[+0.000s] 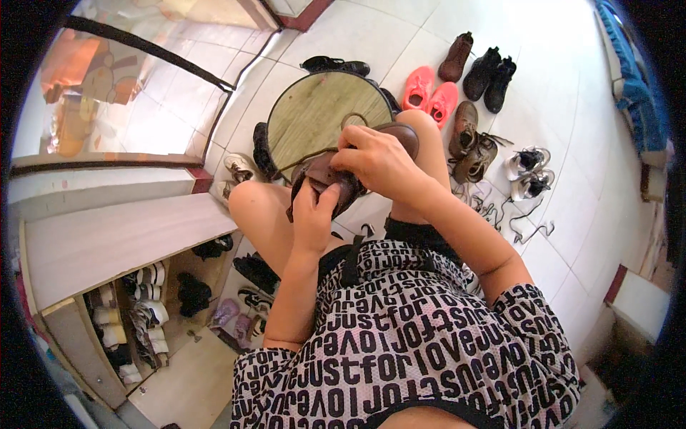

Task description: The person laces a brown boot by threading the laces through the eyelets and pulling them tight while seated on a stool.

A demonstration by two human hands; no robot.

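Note:
A dark brown leather lace-up shoe (406, 140) lies across my lap, over the near edge of a round wood-grain stool top (316, 110). Its toe points right. My left hand (315, 210) grips the shoe around its opening, thumb on the near side. At the eyelets, the fingers of my right hand (372, 160) are pinched on the shoelace. One loop of that brown shoelace (353, 115) arcs up beyond my right knuckles. Another strand trails left over the stool's edge. My fingers cover most of the eyelets.
Coral sneakers (429, 94), black boots (489, 79), brown lace-up shoes (471, 142) and silver-white sneakers (529, 172) stand on the tiled floor to the right. Loose laces (517, 217) lie near them. At left is an open shoe cabinet (128, 241) beside a glass door (161, 102).

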